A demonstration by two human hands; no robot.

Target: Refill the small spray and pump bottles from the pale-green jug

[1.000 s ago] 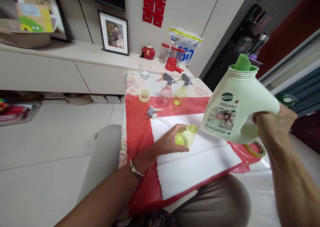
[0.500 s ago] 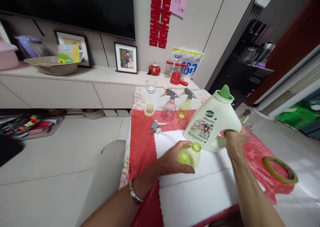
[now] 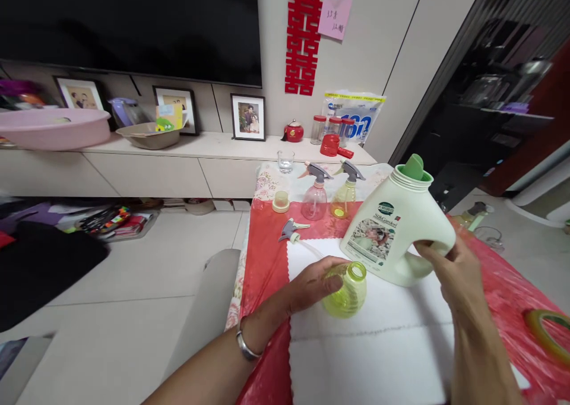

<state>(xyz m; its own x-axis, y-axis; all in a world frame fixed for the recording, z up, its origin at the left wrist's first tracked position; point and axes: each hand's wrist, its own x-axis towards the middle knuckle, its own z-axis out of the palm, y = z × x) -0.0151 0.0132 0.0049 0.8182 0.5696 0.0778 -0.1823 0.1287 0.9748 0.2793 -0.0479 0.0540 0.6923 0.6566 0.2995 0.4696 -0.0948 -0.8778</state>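
My left hand (image 3: 312, 283) is closed around a small yellow-green spray bottle body (image 3: 348, 290) with its neck uncapped, standing on a white cloth (image 3: 378, 334). My right hand (image 3: 449, 271) grips the handle of a pale green detergent jug (image 3: 396, 227) with an open green spout, resting on the cloth just right of the small bottle. A loose grey spray head with its tube (image 3: 294, 231) lies on the red table cover behind my left hand.
A pink spray bottle (image 3: 315, 194), a yellow spray bottle (image 3: 345, 194), a cream cap (image 3: 281, 202) and a glass (image 3: 285, 161) stand at the table's far end. A roll of tape (image 3: 547, 328) lies at the right. A sideboard (image 3: 178, 155) runs along the wall.
My right hand has brought the jug down from the air onto the cloth beside the small bottle. My left hand has kept hold of the small bottle. The view has lifted.
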